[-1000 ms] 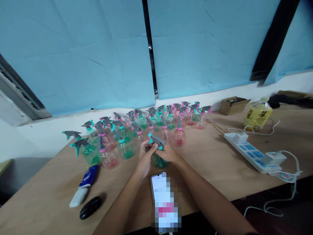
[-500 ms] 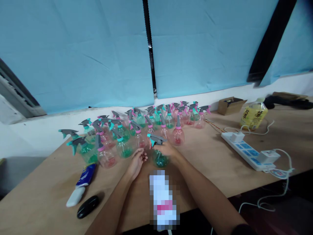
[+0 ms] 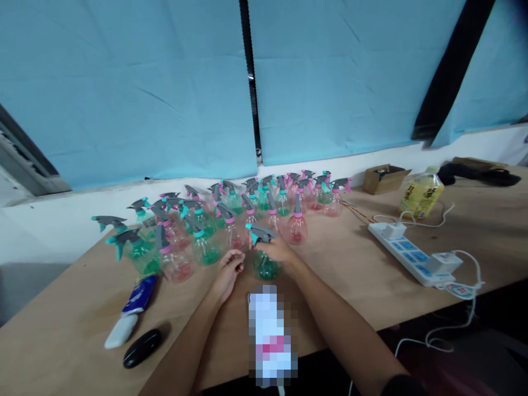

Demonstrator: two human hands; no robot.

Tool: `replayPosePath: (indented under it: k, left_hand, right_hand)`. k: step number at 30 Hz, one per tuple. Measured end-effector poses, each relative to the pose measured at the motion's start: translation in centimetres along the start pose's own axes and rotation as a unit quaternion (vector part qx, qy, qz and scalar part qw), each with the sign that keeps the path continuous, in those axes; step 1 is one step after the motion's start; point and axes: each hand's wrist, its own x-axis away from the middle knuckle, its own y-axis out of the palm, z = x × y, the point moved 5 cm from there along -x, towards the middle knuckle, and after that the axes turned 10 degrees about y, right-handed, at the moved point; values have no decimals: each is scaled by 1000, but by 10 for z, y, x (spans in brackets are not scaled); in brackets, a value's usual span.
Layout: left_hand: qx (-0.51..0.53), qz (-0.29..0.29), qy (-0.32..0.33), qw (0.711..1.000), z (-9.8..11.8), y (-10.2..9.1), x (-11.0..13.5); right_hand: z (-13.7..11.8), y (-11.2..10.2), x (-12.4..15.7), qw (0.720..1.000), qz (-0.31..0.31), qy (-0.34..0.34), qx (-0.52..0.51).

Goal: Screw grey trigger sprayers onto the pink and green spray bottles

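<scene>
A clear green spray bottle (image 3: 266,268) with a grey and teal trigger head stands upright on the wooden table (image 3: 330,291). Around its neck, just under the trigger head, my right hand (image 3: 275,250) is closed. To the left of this bottle is my left hand (image 3: 229,269), its fingers curled in; I see nothing in them. Behind both hands stand several more spray bottles in green and pink, among them a pink one (image 3: 297,230) and a green one (image 3: 205,250). A phone (image 3: 270,330) with a blurred-out lit screen lies between my forearms.
At left lie a blue and white tube (image 3: 140,294) and a black oval object (image 3: 142,348). To the right are a power strip (image 3: 406,256) with plugs and white cables, a yellow-labelled bottle (image 3: 421,195) and a small cardboard box (image 3: 384,180). Blue curtains (image 3: 185,93) hang behind.
The whole view has shifted slightly, so things appear a little further left. My left hand's fingers are curled in somewhat more. My right hand keeps its grip on the spray bottle.
</scene>
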Motion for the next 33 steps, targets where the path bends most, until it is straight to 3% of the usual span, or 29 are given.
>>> replayPosePath:
  k: [3,10,15,21,27,33]
  left_hand:
    - [6,0,1,1000,-1,0,0]
    - [13,0,5,1000,-6,-3,-1]
    - [20,-1,6,1000,-7,-4,-1]
    - [22,0,2,1000,-8,-4,-2]
    - [10,-7,4,1000,-6,-4,0]
    - [8,-9,4,1000,-7,-3,1]
  right_hand:
    - [-1,0,1,998,-1,23,-51]
    - [7,-2,3,994,23,94,-60]
    - [-1,0,1,997,-5,20,-73]
    - [3,0,3,994,20,55,-94]
    - [-7,1,1,992,-32,-11,-118]
    - [10,3,1,993,0,53,-109]
